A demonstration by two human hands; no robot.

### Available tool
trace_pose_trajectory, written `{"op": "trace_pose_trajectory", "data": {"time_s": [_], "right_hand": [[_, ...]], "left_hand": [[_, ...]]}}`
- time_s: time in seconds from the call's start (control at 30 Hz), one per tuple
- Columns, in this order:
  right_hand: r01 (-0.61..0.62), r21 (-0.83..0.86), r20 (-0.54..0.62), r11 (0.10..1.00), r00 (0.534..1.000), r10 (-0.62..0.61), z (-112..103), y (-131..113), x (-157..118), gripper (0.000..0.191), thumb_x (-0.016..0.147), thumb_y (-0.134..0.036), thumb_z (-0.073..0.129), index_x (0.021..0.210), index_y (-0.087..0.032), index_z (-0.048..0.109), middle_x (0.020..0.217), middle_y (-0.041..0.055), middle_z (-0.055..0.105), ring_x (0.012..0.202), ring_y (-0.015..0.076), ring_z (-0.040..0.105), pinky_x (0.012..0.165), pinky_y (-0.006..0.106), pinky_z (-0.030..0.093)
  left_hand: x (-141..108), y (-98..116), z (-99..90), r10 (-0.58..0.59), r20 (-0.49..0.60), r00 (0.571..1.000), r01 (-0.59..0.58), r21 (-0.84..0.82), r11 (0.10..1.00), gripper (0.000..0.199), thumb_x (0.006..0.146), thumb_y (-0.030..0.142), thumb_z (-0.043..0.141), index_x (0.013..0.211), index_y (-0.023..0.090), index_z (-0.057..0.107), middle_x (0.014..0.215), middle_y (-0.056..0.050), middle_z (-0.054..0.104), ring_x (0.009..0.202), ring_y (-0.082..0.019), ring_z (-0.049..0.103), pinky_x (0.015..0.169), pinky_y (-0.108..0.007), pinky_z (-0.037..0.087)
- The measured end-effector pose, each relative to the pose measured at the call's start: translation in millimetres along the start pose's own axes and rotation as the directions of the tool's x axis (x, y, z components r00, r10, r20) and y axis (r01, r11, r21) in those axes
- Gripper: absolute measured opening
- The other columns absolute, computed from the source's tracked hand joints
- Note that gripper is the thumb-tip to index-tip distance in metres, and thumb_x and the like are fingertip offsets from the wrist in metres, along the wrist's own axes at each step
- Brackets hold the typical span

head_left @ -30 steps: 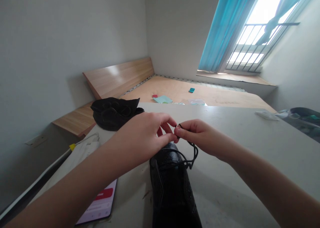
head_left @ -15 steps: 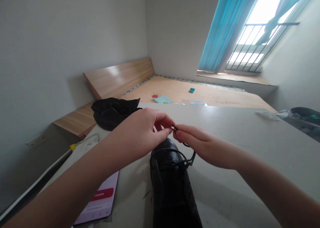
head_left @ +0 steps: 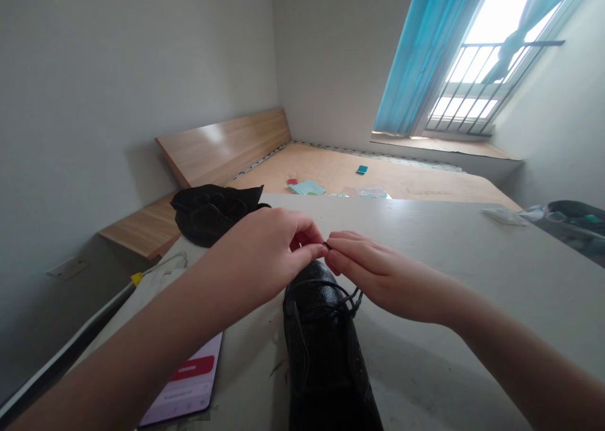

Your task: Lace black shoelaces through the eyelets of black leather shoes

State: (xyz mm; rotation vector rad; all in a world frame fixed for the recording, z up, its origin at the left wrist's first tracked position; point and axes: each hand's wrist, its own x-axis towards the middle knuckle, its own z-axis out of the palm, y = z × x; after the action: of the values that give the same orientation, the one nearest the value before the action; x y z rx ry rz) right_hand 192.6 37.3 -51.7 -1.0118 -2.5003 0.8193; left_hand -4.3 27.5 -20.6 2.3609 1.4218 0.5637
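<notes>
A black pebbled-leather shoe (head_left: 321,336) lies on the white table (head_left: 425,261), its toe toward me. Its thin black lace (head_left: 347,298) rises from the eyelets to my fingertips. My left hand (head_left: 265,254) and my right hand (head_left: 373,273) meet above the shoe's tongue, both pinching the lace. Only a short bit of lace shows between the fingers. A small red patch shows behind my left fingers, too hidden to name.
A crumpled black cloth (head_left: 212,215) lies at the far table edge. A phone (head_left: 189,380) with a lit screen sits near my left forearm. Beyond the table stands a wooden bed frame (head_left: 222,150). A dark bin (head_left: 567,220) stands at right, below a barred window with blue curtains (head_left: 425,59).
My hands have drawn closer together over the shoe. The lace loop that hung at the right of my right hand has shrunk and now lies tighter against the shoe.
</notes>
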Motion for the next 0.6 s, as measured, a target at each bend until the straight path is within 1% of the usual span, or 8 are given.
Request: {"op": "trace_pose_trajectory", "data": {"time_s": [0.13, 0.33, 0.43, 0.47, 0.5, 0.53, 0.57, 0.6], "right_hand": [[0.081, -0.105, -0.007, 0.991, 0.997, -0.082, 1, 0, 0, 0.033, 0.104, -0.030, 0.031, 0.093, -0.019, 0.061, 0.097, 0.0084, 0.063, 0.096, 0.0222, 0.057, 0.089, 0.041, 0.043], [0.097, -0.158, -0.004, 0.983, 0.995, -0.099, 2, -3, 0, 0.032, 0.102, -0.025, 0.034, 0.084, -0.020, 0.060, 0.091, 0.0078, 0.061, 0.092, 0.0218, 0.054, 0.088, 0.040, 0.044], [0.118, -0.201, -0.047, 0.972, 0.990, -0.130, 2, -3, 0, 0.030, 0.102, -0.025, 0.034, 0.083, -0.019, 0.057, 0.089, 0.0070, 0.056, 0.091, 0.0222, 0.050, 0.087, 0.041, 0.042], [0.125, -0.176, -0.082, 0.977, 0.987, -0.141, 2, -3, 0, 0.030, 0.102, -0.026, 0.035, 0.082, -0.020, 0.056, 0.090, 0.0067, 0.055, 0.093, 0.0222, 0.048, 0.089, 0.041, 0.041], [0.126, -0.104, -0.119, 0.987, 0.983, -0.138, 1, -3, 0, 0.029, 0.102, -0.027, 0.036, 0.081, -0.020, 0.054, 0.091, 0.0061, 0.054, 0.094, 0.0217, 0.048, 0.089, 0.040, 0.040], [0.134, 0.023, -0.145, 0.991, 0.981, -0.129, 1, -3, 0, 0.030, 0.103, -0.030, 0.036, 0.080, -0.020, 0.052, 0.091, 0.0052, 0.054, 0.094, 0.0206, 0.048, 0.089, 0.038, 0.041], [0.138, 0.197, -0.148, 0.971, 0.983, -0.110, -1, -4, 0, 0.031, 0.103, -0.034, 0.035, 0.079, -0.021, 0.050, 0.088, 0.0037, 0.053, 0.091, 0.0191, 0.050, 0.087, 0.036, 0.042], [0.130, 0.386, -0.123, 0.913, 0.988, -0.089, -2, -5, -1, 0.033, 0.104, -0.039, 0.034, 0.079, -0.022, 0.047, 0.082, 0.0014, 0.051, 0.084, 0.0171, 0.051, 0.082, 0.034, 0.044]], "left_hand": [[-1, -1, 0.5, -0.012, 0.001, 1.000, 0.012, -0.004, 1.000, 0.018, 0.087, 0.038, 0.064, 0.079, 0.025, 0.074, 0.069, 0.004, 0.071, 0.061, -0.013, 0.061, 0.054, -0.025, 0.037], [0, 0, 2.7, -0.006, 0.016, 1.000, 0.007, -0.021, 1.000, 0.018, 0.087, 0.037, 0.064, 0.080, 0.024, 0.075, 0.070, 0.004, 0.072, 0.061, -0.013, 0.062, 0.054, -0.025, 0.038], [0, 3, 2.1, 0.028, -0.022, 0.999, -0.028, -0.034, 0.999, 0.018, 0.088, 0.035, 0.063, 0.080, 0.023, 0.075, 0.071, 0.004, 0.073, 0.061, -0.013, 0.063, 0.055, -0.025, 0.039], [-1, 5, 1.2, 0.043, -0.048, 0.998, -0.046, -0.050, 0.998, 0.018, 0.088, 0.034, 0.063, 0.080, 0.023, 0.074, 0.072, 0.004, 0.073, 0.062, -0.013, 0.063, 0.056, -0.025, 0.041], [-2, 7, 0.0, 0.060, -0.079, 0.995, -0.066, -0.073, 0.995, 0.018, 0.089, 0.032, 0.062, 0.080, 0.023, 0.074, 0.073, 0.004, 0.074, 0.063, -0.013, 0.064, 0.057, -0.024, 0.042], [-3, 9, -1.4, 0.071, -0.118, 0.991, -0.083, -0.101, 0.991, 0.017, 0.090, 0.031, 0.060, 0.081, 0.023, 0.073, 0.073, 0.004, 0.074, 0.065, -0.013, 0.064, 0.058, -0.024, 0.044], [-4, 11, -2.8, 0.077, -0.164, 0.983, -0.099, -0.128, 0.987, 0.017, 0.090, 0.029, 0.059, 0.081, 0.023, 0.072, 0.074, 0.004, 0.074, 0.067, -0.012, 0.065, 0.059, -0.023, 0.045], [-6, 13, -4.0, 0.081, -0.211, 0.974, -0.114, -0.150, 0.982, 0.016, 0.091, 0.029, 0.059, 0.083, 0.023, 0.071, 0.075, 0.005, 0.074, 0.068, -0.012, 0.066, 0.060, -0.022, 0.046]]}}
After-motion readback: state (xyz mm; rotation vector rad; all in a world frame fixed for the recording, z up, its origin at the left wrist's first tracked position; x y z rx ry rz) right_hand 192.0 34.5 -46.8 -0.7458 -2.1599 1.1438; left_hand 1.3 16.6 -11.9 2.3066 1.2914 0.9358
